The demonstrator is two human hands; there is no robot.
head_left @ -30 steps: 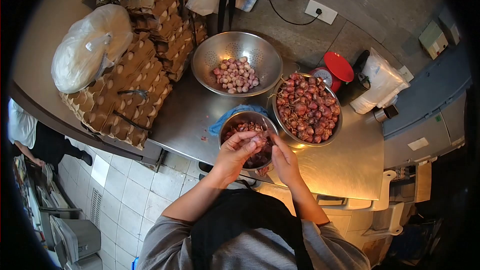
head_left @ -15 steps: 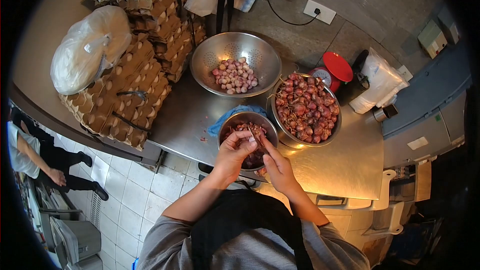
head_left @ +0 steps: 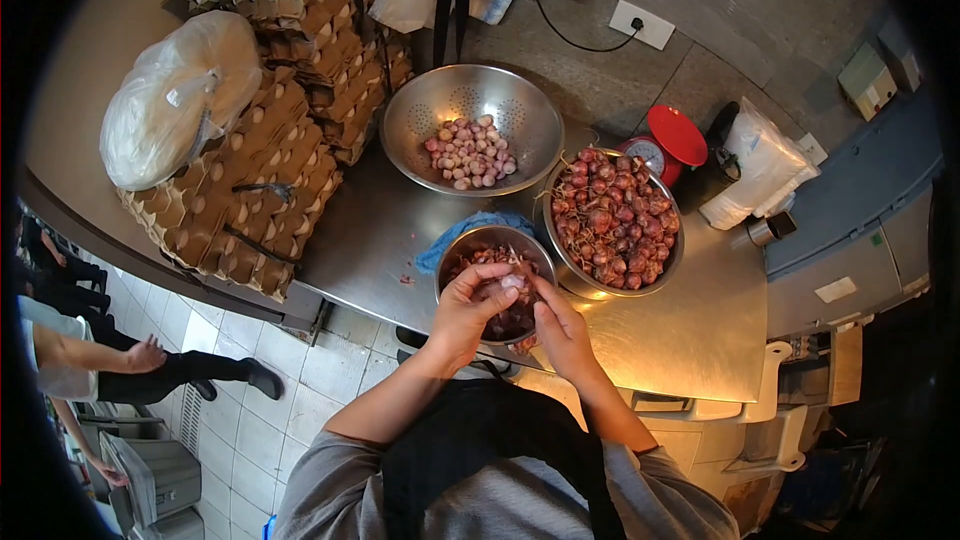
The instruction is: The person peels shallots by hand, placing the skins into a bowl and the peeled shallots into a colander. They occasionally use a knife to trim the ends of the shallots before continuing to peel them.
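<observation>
My left hand pinches a small pale shallot with its thumb and fingers. My right hand is closed beside it, fingertips against the shallot; whatever else those fingers hold is too small to make out. Both hands are above a steel bowl with reddish-brown skins inside. Peeled pinkish shallots lie in a large steel colander farther back. To the right, unpeeled red shallots with dry roots fill another steel bowl.
A blue cloth lies behind the skins bowl on the steel table. Stacked egg trays with a white plastic bag stand at left. A red scale is at back right. Other people are on the tiled floor at left.
The shallot between my hands now shows a paler, bare surface, and my right fingers have shifted slightly. At left, a person has stepped closer, and another person has come into view.
</observation>
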